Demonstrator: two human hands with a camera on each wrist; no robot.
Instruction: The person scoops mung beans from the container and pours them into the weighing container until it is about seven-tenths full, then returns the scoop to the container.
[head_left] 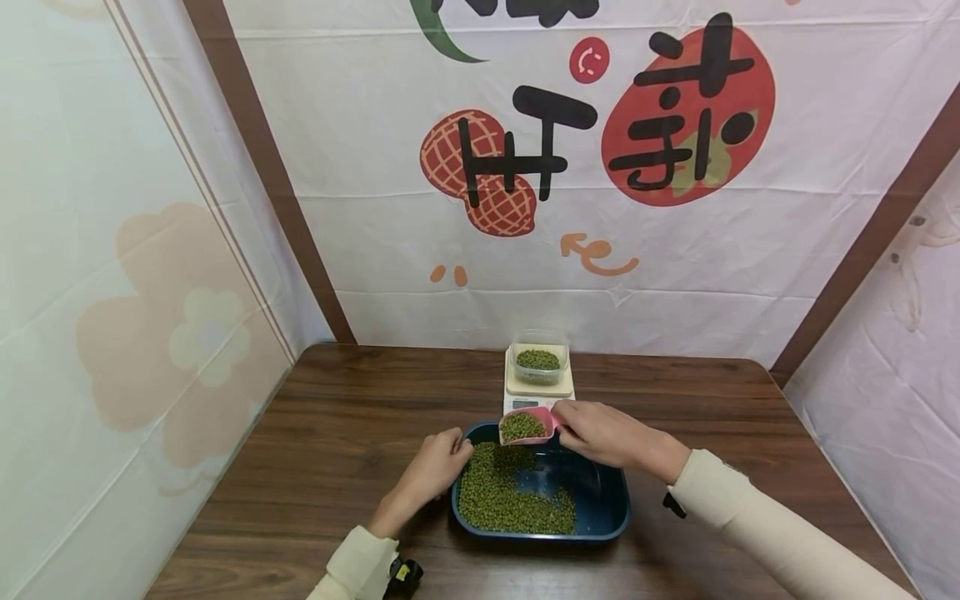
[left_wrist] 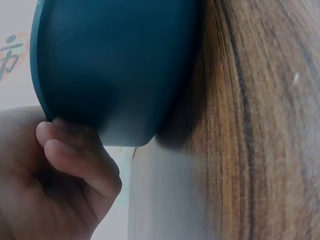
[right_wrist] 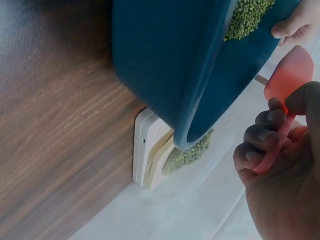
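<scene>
right grip [head_left: 600,432] curled round the handle of a pink scoop [head_left: 543,417] of green beans [head_left: 522,427], lower centre of the frame, over a blue basin [head_left: 606,500], left grip [head_left: 433,463] pinching its left rim, scale [head_left: 557,390] just above on the bench [head_left: 390,400]

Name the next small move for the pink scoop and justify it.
Probably move the pink scoop forward over the clear container on the scale: the right hand holds it loaded with green beans, raised above the blue tub, and the container's beans lie below its rim.
</scene>
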